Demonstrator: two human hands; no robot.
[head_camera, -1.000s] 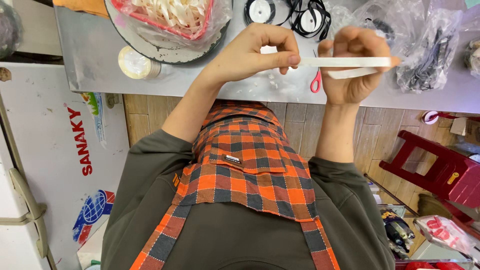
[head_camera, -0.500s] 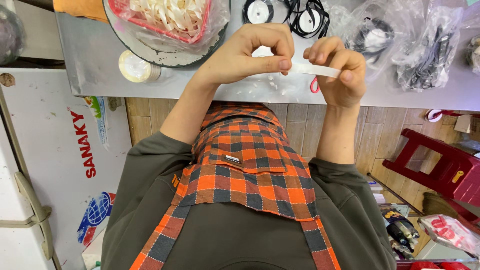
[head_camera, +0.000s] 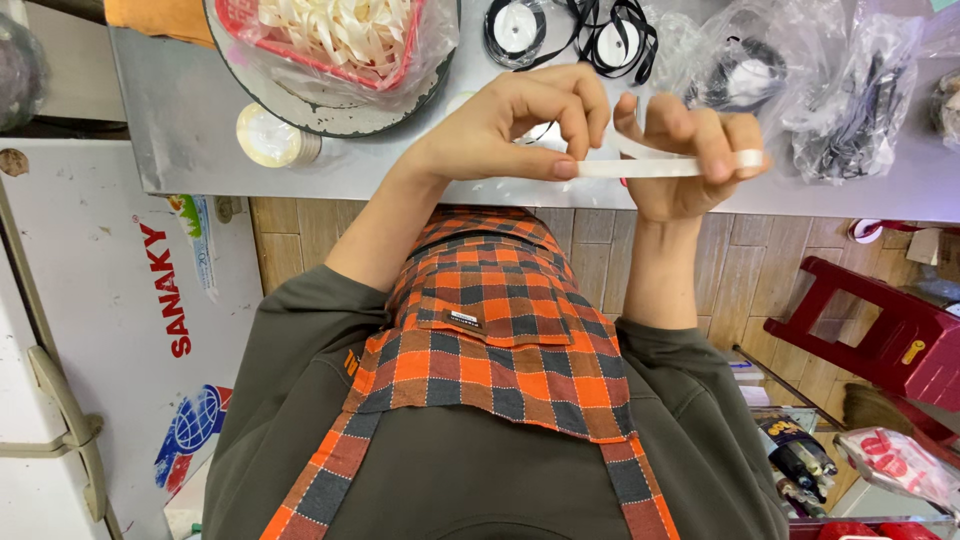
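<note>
Both hands hold a white ribbon (head_camera: 655, 166) taut above the counter's (head_camera: 400, 165) near edge: the left hand (head_camera: 505, 125) pinches one end, the right hand (head_camera: 690, 150) pinches the other, perhaps to fold it.

We look down on a grey metal worktop (head_camera: 190, 150) running across the far side. Below its edge we see a floor of pale wood-look tiles (head_camera: 300, 235). On the left stands a white chest freezer (head_camera: 90, 330) with a handle. On the right sits a red plastic stool (head_camera: 880, 335), with bottles in a crate (head_camera: 800, 465) just beside it. The light is even and soft.
</note>
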